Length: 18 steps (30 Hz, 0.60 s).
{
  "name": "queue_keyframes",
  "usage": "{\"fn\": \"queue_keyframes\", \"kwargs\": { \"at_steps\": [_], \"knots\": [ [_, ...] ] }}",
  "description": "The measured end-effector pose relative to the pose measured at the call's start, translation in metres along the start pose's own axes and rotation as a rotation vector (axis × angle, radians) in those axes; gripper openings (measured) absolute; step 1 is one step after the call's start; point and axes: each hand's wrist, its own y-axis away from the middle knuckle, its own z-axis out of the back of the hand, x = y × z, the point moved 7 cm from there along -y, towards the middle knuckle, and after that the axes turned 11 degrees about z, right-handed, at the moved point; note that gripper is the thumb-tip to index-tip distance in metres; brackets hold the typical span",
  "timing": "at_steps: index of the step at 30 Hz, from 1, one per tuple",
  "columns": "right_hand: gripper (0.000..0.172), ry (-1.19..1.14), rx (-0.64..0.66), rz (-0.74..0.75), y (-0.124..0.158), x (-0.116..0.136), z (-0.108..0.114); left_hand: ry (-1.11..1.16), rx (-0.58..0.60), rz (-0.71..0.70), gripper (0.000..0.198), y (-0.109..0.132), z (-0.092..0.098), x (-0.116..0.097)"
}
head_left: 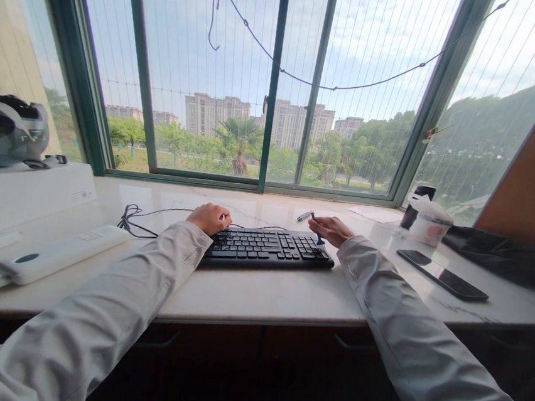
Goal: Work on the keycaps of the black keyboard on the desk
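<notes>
A black keyboard (267, 248) lies on the pale marble desk, its long side facing me. My left hand (209, 218) rests at its back left corner with the fingers curled in; whether it grips the keyboard edge or anything else is hidden. Over the number pad at the right end, my right hand (331, 230) holds a small dark blue brush (319, 236) between thumb and fingers. The brush slants down, and its pale bristles touch the keys. Just behind my right hand lies a small silvery object (303, 216).
A coiled black cable (135, 220) and a long white device (66, 253) lie left. A phone (442, 275), a plastic-wrapped cup (430, 224), a dark bottle (417, 205) and a black bag (485, 248) are right. A white box (32, 187) stands far left, windows behind.
</notes>
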Motion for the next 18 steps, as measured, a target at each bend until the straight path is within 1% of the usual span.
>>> {"fn": "queue_keyframes", "kwargs": {
  "at_steps": [6,14,16,18],
  "knots": [
    [0.053,0.043,0.0,0.018,-0.0003,0.0004,0.0012,-0.006,0.001,0.003,0.033,-0.001,-0.0014,0.0015],
    [0.053,0.069,-0.025,-0.01,0.0013,-0.0029,0.0044,-0.004,-0.004,0.001,0.034,-0.0008,-0.0013,0.0015],
    [0.052,0.062,-0.041,-0.01,0.0013,-0.0043,0.0049,-0.002,-0.001,0.001,0.033,-0.0009,-0.0014,0.0014],
    [0.049,0.035,-0.084,-0.025,0.0016,-0.0067,0.0067,-0.001,-0.001,0.001,0.033,-0.0012,-0.0017,0.0016]
  ]
}}
